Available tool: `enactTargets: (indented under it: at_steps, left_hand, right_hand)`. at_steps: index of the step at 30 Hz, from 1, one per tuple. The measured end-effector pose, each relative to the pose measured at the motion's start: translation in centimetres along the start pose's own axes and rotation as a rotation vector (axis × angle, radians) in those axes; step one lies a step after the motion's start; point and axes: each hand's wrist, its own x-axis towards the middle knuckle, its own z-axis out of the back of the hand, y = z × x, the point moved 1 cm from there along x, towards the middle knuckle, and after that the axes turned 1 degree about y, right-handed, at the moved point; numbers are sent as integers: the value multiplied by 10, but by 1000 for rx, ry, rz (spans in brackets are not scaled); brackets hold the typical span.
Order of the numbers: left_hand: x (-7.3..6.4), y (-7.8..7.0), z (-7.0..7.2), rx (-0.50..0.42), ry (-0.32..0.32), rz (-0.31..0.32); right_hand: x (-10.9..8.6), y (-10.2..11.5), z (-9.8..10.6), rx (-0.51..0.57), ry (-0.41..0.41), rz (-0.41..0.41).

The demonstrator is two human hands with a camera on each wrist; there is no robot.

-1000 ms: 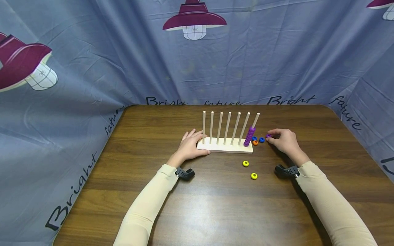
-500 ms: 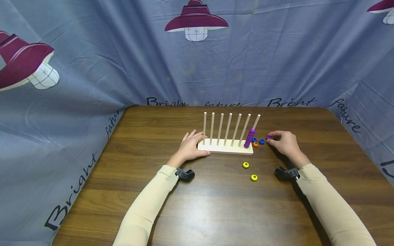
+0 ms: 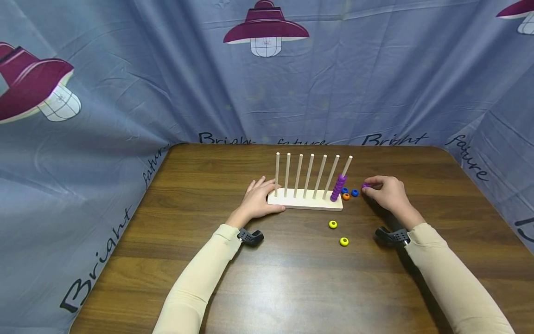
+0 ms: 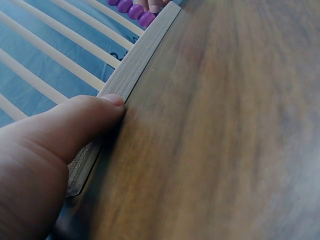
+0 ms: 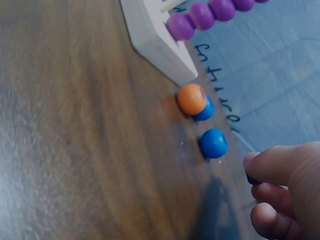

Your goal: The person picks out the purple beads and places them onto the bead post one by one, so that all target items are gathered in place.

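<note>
My left hand (image 3: 256,200) grips the left end of a pale wooden peg stand (image 3: 304,199), its thumb along the front edge. Several upright pegs rise from the stand. The rightmost one carries a stack of purple beads (image 3: 338,188); the others are bare. To the right of the stand, my right hand (image 3: 389,192) pinches a purple bead (image 3: 365,185) between thumb and fingers. In the right wrist view that bead is mostly hidden by the thumb. Nearest to this hand lies a blue bead (image 5: 213,143), apart from the fingers.
An orange bead (image 5: 192,99) and another blue bead (image 5: 204,109) lie by the stand's right end. Two yellow beads (image 3: 333,224) rest on the wooden table (image 3: 267,283) in front of it. A blue printed curtain (image 3: 333,83) hangs behind the table.
My right hand has shifted very slightly to the right and up with the purple bead. The left hand keeps its grip on the stand, and the loose beads have not moved.
</note>
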Motion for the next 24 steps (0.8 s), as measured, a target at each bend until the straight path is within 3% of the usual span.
enactTargets:
  at_steps: [15,24]
  left_hand:
    - [0,-2,1,0,7,6]
    - [-1,-1,1,3,6,11]
  right_hand:
    - [-1,27,18,8,-22,69]
    - [-5,55,33,56,-37,118]
